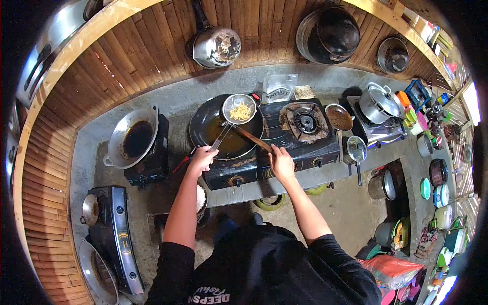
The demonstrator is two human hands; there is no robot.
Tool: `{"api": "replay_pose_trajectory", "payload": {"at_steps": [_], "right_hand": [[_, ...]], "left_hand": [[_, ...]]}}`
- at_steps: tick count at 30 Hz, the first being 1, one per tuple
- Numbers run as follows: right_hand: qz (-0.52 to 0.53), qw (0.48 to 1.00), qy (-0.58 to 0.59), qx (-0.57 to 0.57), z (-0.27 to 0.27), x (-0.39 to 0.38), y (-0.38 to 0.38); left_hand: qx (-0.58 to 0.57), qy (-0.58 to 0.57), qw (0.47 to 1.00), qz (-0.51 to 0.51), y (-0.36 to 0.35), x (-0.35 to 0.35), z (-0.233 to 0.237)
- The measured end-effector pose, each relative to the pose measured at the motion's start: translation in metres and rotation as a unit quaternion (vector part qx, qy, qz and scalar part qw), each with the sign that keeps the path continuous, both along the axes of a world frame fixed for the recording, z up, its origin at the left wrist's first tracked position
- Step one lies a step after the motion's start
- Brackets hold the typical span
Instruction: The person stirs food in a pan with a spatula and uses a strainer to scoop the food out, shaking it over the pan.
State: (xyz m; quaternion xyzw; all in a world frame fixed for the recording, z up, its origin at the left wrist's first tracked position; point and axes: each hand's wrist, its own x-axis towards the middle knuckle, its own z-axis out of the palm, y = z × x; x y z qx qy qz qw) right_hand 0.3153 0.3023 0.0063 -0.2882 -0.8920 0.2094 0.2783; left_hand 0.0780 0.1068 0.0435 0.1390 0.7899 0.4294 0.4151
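Observation:
My left hand (203,160) is closed around the handle of a wire mesh strainer (235,100). Golden, thin fried pieces (241,112) lie in the strainer, which is over the black wok (200,122). Brownish oil (231,145) covers the wok's bottom. In my right hand (282,163) is a wooden spatula (252,138), slanting up and left, its far end close beneath the strainer's rim. The wok sits over the left side of a black two-burner gas stove (269,175).
The stove's right burner (307,122) is uncovered. Left stands a grey wok (116,140) with dark liquid; right are a small brown pan (339,118), a lidded saucepan (356,147) and a large pot (378,104). A plastic pouch (279,87) leans behind the stove.

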Motion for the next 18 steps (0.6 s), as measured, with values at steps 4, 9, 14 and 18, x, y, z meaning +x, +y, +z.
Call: {"api": "replay_pose_trajectory", "payload": {"at_steps": [4,9,14,18], "right_hand": [[0.002,1.0,-0.022,-0.001,0.0037,-0.0026,0.0002],[0.002,0.999,-0.031,0.007,0.0048,-0.004,0.001],[-0.003,0.998,-0.06,0.018,0.0048,-0.0056,0.003],[-0.008,0.996,-0.08,0.032,0.0086,-0.0067,0.003]], "left_hand": [[-0.036,0.072,0.997,0.013,0.0007,0.0047,-0.0029],[-0.065,0.172,0.983,0.013,0.0009,0.0051,-0.0102],[-0.088,0.202,0.975,0.006,0.0015,0.0066,-0.0036],[-0.091,0.222,0.971,0.004,0.0018,0.0067,-0.003]]}}
